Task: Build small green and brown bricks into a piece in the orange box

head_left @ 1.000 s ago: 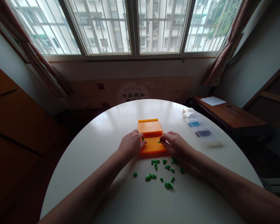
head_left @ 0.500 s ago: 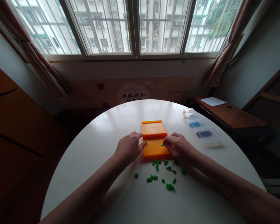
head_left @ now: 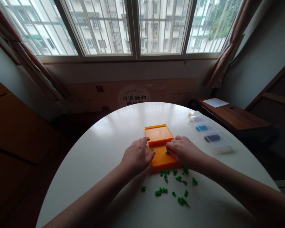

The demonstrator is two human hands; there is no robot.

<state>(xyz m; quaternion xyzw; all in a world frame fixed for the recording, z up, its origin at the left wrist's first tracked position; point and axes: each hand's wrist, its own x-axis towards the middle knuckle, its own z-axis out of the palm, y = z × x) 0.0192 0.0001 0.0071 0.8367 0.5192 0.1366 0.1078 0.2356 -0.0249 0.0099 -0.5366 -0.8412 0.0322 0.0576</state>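
Observation:
An opened shallow orange case (head_left: pixel 161 160) lies on the table, its two halves spread flat, one beyond the other. Beside its left edge is my left hand (head_left: pixel 137 155), fingers and thumb apart with nothing held. A small green piece (head_left: pixel 152 149) rests inside the near half, close to that thumb. Over the right side of the same half, my right hand (head_left: pixel 184 149) has its fingertips closed on another tiny green piece (head_left: pixel 167 152), partly covered by the fingers. Several loose green pieces (head_left: pixel 178 178) are scattered on the table in front of the case.
The round white table (head_left: pixel 104 136) has clear plastic boxes (head_left: pixel 219 144) at its right edge, with dark and blue contents. A wooden desk (head_left: pixel 239 117) with a paper sheet (head_left: pixel 215 102) stands to the right, and a barred window (head_left: pixel 161 28) is ahead.
The view has shifted slightly, so the case and pieces appear lower and further right. My left thumb has moved away from the green piece at the left. My right hand still pinches its piece.

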